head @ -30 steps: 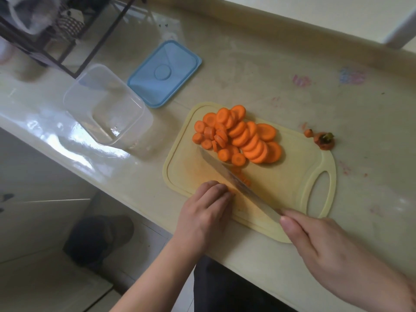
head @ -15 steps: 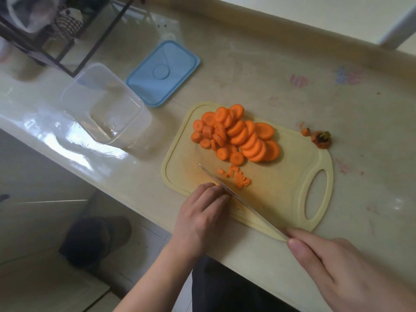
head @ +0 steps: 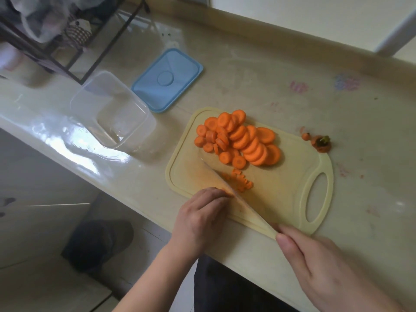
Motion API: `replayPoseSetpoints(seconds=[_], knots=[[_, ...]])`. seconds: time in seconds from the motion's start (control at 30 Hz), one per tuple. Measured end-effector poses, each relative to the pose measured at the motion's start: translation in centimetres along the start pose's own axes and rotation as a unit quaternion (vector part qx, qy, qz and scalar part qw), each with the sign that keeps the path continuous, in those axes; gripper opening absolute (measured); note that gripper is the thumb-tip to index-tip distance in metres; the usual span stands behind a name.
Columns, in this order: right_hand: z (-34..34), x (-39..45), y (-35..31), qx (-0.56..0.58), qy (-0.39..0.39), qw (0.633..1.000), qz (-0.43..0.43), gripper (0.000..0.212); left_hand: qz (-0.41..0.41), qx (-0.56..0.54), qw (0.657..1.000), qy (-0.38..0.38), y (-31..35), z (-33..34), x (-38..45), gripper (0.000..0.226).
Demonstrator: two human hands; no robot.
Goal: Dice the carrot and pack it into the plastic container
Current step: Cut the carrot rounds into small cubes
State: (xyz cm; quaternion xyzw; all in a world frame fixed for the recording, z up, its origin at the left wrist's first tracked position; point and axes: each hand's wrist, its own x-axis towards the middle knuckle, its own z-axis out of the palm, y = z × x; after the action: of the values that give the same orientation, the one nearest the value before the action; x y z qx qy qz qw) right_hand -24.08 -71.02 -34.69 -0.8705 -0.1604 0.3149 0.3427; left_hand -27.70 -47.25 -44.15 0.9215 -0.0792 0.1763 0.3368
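Dicing barely begun: right hand [head: 333,266] grips the knife [head: 238,197], left hand [head: 202,212] pins a slice, most carrot slices [head: 238,138] remain whole, plastic container [head: 112,113] empty.

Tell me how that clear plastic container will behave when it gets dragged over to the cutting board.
The clear plastic container looks empty and thin-walled, so it is probably very light and may skid readily on the glossy countertop. It sits flat on a wide base, so tipping seems unlikely. Its walls may flex a little if squeezed.
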Motion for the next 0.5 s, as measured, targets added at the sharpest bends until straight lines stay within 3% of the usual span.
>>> replayPoseSetpoints(seconds=[0.07,0.13,0.27,0.33,0.5], knots=[[-0.2,-0.7,0.1,0.015,0.005,1.000,0.011,0.066,-0.057,-0.043,0.997,0.032,0.3,-0.7,0.3,0.011],[-0.2,-1.0,-0.2,0.015,0.008,1.000,0.008,0.073,-0.166,-0.099,0.976,0.101,0.7,-1.4,0.9,0.020],[0.6,-0.4,-2.0,0.037,-0.023,0.998,-0.042,0.050,-0.436,-0.175,0.848,0.248,0.1,-2.5,2.1,0.034],[0.9,0.1,-2.6,0.037,-0.025,0.998,-0.048,0.038,-0.475,-0.183,0.822,0.254,-0.2,-2.7,2.7,0.035],[0.9,0.5,-2.5,0.079,-0.020,0.996,-0.033,0.042,-0.457,-0.142,0.845,0.237,0.6,-2.3,3.6,0.046]])
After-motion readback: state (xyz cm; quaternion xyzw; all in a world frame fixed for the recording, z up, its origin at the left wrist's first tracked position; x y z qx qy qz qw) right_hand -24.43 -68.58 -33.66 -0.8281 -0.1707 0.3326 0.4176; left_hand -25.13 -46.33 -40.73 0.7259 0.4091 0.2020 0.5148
